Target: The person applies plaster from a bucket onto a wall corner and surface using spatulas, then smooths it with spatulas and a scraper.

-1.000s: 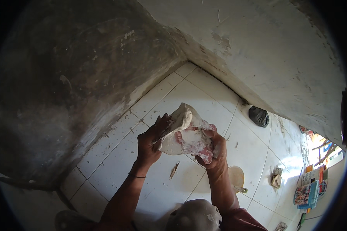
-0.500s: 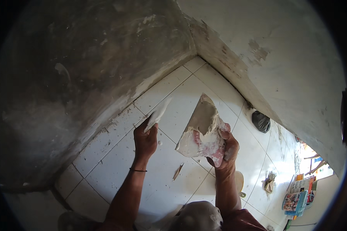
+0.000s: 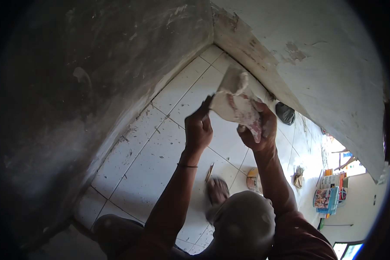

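Note:
My right hand (image 3: pixel 262 128) is closed around the narrow end of a pinkish plate (image 3: pixel 256 130) smeared with off-white putty (image 3: pixel 234 82). The putty lies thickest toward the plate's far end. My left hand (image 3: pixel 198 130) is closed at the plate's left edge. It grips a putty knife, seen earlier with a pale coated blade; now the blade is mostly hidden by the fingers and the plate. Both hands are raised over the tiled floor, close to the wall corner.
A dark rough wall (image 3: pixel 95 86) rises at left, a paler patched wall (image 3: pixel 333 65) at right. On the white tiles (image 3: pixel 156 173) lie crumbs, a black bag (image 3: pixel 285 113) and a tub (image 3: pixel 253 180). My knee (image 3: pixel 247 221) and foot (image 3: pixel 217 190) are below; colourful containers (image 3: pixel 327 197) stand right.
Both hands have moved up and away from me, with the plate. My left hand has come right, bringing the putty knife to the plate's edge. My foot and the tub now show.

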Tool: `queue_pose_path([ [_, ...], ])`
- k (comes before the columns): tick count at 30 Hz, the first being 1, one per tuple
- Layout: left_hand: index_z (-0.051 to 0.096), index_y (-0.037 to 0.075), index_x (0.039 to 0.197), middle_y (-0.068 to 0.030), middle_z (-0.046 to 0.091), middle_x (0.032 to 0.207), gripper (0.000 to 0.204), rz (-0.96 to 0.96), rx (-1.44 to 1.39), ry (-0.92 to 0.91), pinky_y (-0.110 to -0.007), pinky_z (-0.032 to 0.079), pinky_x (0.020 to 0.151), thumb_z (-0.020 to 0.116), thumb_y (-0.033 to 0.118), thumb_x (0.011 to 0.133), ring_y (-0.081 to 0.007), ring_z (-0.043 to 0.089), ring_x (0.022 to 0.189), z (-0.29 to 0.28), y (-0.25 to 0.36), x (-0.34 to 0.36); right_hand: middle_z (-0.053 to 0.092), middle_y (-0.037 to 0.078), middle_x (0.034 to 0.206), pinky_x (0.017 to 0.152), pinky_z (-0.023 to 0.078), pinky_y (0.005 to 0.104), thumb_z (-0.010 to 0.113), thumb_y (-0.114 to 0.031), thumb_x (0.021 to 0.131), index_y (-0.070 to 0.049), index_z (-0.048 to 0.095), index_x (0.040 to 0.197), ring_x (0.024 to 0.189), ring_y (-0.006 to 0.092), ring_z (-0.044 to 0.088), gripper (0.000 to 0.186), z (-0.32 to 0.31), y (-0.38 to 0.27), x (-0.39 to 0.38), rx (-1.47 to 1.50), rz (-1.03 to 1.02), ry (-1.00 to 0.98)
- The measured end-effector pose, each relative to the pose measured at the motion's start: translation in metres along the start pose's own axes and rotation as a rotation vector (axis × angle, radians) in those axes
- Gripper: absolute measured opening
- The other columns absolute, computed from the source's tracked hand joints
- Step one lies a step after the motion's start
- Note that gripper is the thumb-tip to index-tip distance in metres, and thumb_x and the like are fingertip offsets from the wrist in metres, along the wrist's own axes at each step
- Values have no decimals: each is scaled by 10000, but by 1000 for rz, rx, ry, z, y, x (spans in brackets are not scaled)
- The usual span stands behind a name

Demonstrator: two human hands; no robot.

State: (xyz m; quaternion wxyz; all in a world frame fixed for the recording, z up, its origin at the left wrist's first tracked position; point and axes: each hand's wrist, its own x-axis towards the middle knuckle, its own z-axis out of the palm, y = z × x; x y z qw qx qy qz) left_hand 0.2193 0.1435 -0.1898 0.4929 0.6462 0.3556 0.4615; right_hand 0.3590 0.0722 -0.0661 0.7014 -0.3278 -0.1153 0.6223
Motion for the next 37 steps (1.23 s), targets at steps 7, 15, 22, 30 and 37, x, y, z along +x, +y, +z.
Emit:
queue_pose_path([
  [7, 649, 28, 1343, -199, 730, 1155, 401, -165, -89, 62, -370, 544, 886, 516, -10, 966, -244, 697, 1040, -8, -125, -40, 635, 185, 1311, 896, 546, 497, 627, -149, 882, -9, 554, 1345, 1090, 374, 656, 489, -106, 17, 99, 138, -60, -163],
  [15, 692, -40, 1091, 37, 619, 783, 223, -401, -35, 116, -248, 439, 656, 633, 91, 920, -36, 493, 727, -61, -145, -35, 448, 224, 1502, 1028, 427, 542, 533, 33, 737, -11, 452, 1459, 1333, 383, 459, 728, -232, -9, 285, 289, -373, -310],
  [22, 697, -54, 1109, -45, 715, 874, 267, -547, 85, 101, -281, 506, 727, 649, 109, 902, -86, 616, 787, -32, -133, -15, 299, 232, 1632, 1253, 116, 600, 434, 19, 862, 32, 337, 1548, 1514, 413, 249, 693, -283, -61, 404, 758, -367, -409],
  [30, 690, -58, 1174, -41, 712, 910, 279, -669, 19, -73, -281, 513, 748, 637, 64, 928, -71, 597, 814, -10, -143, -31, 180, 264, 1672, 1270, 13, 590, 417, -3, 902, 107, 205, 1569, 1544, 422, 140, 708, -307, -116, 472, 852, -422, -282],
  [37, 672, -46, 1254, -56, 727, 1067, 348, -757, -134, -2, -280, 518, 894, 644, 13, 912, -83, 628, 977, -34, -148, -88, 186, 263, 1670, 1266, 12, 611, 465, -21, 906, 103, 200, 1572, 1552, 435, 101, 727, -288, -116, 439, 852, -398, -389],
])
